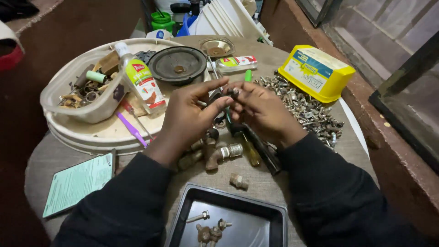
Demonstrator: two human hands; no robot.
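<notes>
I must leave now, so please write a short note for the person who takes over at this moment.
Left hand and right hand: both pinch one small dark metal part above the table.
Black tray near you: a few rusty bolts already inside.
Left: brass pipe fittings beside the tray, pile of screws by the yellow box.

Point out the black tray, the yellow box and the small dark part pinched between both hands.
black tray (274, 211), head view, bare right rim.
yellow box (315, 72), head view, middle of its lid.
small dark part (233, 93), head view, its exposed end between the fingertips.
</notes>
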